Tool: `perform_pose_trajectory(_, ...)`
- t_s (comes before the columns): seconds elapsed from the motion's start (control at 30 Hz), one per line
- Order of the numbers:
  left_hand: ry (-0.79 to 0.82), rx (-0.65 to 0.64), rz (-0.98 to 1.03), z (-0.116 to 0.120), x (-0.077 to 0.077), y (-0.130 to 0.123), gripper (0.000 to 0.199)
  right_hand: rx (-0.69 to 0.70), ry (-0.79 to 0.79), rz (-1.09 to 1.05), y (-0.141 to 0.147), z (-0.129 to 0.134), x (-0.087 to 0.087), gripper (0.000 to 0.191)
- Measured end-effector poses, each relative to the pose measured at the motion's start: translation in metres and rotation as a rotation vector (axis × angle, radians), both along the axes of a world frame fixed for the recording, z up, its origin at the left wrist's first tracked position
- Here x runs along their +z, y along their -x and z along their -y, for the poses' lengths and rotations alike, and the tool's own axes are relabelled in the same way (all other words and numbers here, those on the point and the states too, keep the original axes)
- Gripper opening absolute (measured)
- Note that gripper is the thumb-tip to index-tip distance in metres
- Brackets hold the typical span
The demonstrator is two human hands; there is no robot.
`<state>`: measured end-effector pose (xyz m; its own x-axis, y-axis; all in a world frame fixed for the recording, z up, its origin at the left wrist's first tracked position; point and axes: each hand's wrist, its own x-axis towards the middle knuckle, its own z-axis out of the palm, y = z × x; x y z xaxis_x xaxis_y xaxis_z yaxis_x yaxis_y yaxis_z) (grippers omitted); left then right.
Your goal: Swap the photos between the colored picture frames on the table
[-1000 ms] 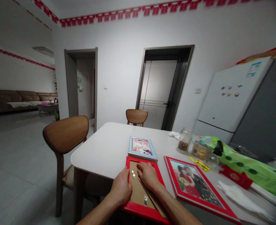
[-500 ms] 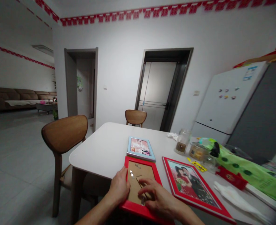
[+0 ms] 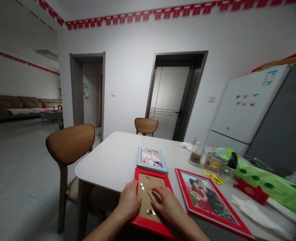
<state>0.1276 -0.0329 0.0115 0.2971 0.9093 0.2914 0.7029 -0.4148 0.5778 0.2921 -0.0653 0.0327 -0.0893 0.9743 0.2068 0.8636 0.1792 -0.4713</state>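
Observation:
A red picture frame (image 3: 148, 221) lies face down at the table's near edge, its brown backing board (image 3: 144, 201) showing. My left hand (image 3: 131, 199) is closed round its left edge. Over the board's right half, my right hand (image 3: 166, 202) is curled, with thumb and forefinger at a thin bent metal rod (image 3: 150, 194). The contact at the fingertips is partly hidden. Small metal fittings lie on the board: one near the top (image 3: 149, 178), a silver one at the left (image 3: 142, 187) and another below my right thumb (image 3: 151, 212).
A blue photo frame (image 3: 151, 160) adjoins the far end. Right of my hands lies a larger red photo frame (image 3: 209, 201). Glass jars (image 3: 197, 154), a green package (image 3: 268, 182), a red box (image 3: 250, 190) and white tissue (image 3: 253, 209) stand or lie further right. Wooden chairs (image 3: 71, 144) flank the table.
My right hand has moved up the backing board, uncovering the silver fitting below its thumb. My left hand keeps its place on the frame's edge, and the metal rod looks unmoved.

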Motion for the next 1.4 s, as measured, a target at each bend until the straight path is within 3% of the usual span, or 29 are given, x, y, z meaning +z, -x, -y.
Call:
perform_pose_trajectory(0.17, 0.032, 0.023, -0.008, 0.003, 0.006, 0.000, 0.043, -0.052, -0.015, -0.036, 0.000, -0.005, -0.003, 0.041)
perform_pose_trajectory(0.3, 0.062, 0.004, 0.058, 0.004, 0.011, 0.000, 0.034, -0.054, -0.081, -0.053, -0.002, -0.003, 0.008, 0.040)
perform_pose_trajectory(0.5, 0.261, -0.013, 0.617, -0.013, 0.004, -0.001, 0.019, -0.028, -0.189, -0.075, 0.013, -0.003, 0.027, 0.037)
perform_pose_trajectory(0.6, 0.308, 0.024, 0.698, -0.024, 0.000, 0.003, 0.024, -0.001, -0.206, -0.123, 0.016, -0.005, 0.031, 0.034)
perform_pose_trajectory(0.73, 0.348, 0.082, 0.758, -0.037, -0.003, 0.026, 0.029, -0.058, -0.166, -0.067, -0.007, -0.007, 0.027, 0.037)
perform_pose_trajectory(0.9, 0.375, 0.174, 0.752, -0.051, -0.008, 0.072, 0.033, -0.246, 0.017, 0.190, -0.041, -0.002, 0.007, 0.036)
perform_pose_trajectory(1.17, 0.337, 0.286, 0.551, -0.069, 0.000, 0.112, 0.025, -0.301, 0.110, 0.226, -0.040, -0.008, -0.005, 0.042)
perform_pose_trajectory(1.3, 0.251, 0.355, 0.379, -0.073, 0.007, 0.122, 0.035, -0.364, 0.078, 0.045, -0.047, -0.012, -0.003, 0.051)
perform_pose_trajectory(1.4, 0.098, 0.355, 0.261, -0.064, 0.018, 0.115, 0.044, -0.348, 0.157, -0.354, -0.047, -0.009, 0.004, 0.058)
